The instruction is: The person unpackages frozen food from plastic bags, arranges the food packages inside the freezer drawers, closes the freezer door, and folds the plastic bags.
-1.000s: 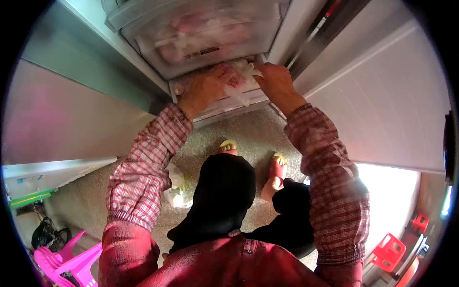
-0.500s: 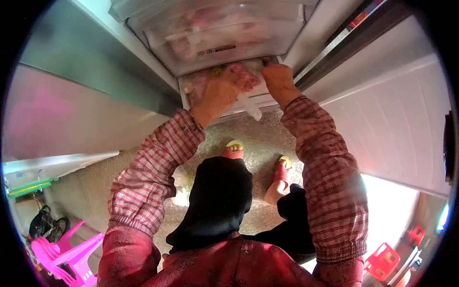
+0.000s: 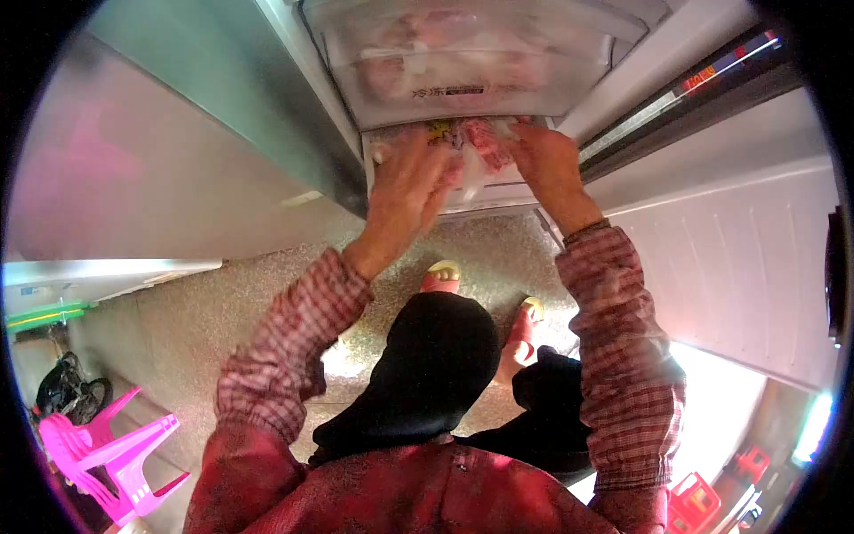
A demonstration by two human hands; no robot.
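A clear plastic bag of pinkish-red meat (image 3: 487, 147) lies in the low bottom compartment (image 3: 498, 194) of a freezer. My right hand (image 3: 550, 169) has its fingertips closed on the bag's whitish plastic at the right side. On the left, my left hand (image 3: 409, 182) lies over the bagged contents with its fingers stretched out, somewhat blurred by motion. A yellow-and-black printed patch (image 3: 440, 133) shows between the hands. Above them is a translucent freezer drawer (image 3: 471, 76) with packed pink and white items behind its front.
The freezer door (image 3: 712, 258) stands open on the right, and a grey-green panel (image 3: 240, 116) rises on the left. My sandalled feet (image 3: 440, 278) are on the speckled floor below. A pink plastic stool (image 3: 133, 458) and red plastic seats (image 3: 694, 503) stand farther back.
The view has shifted, so the freezer appears farther right. My left hand's fingers have straightened over the bag. My right hand has moved from the compartment's right edge onto the bag.
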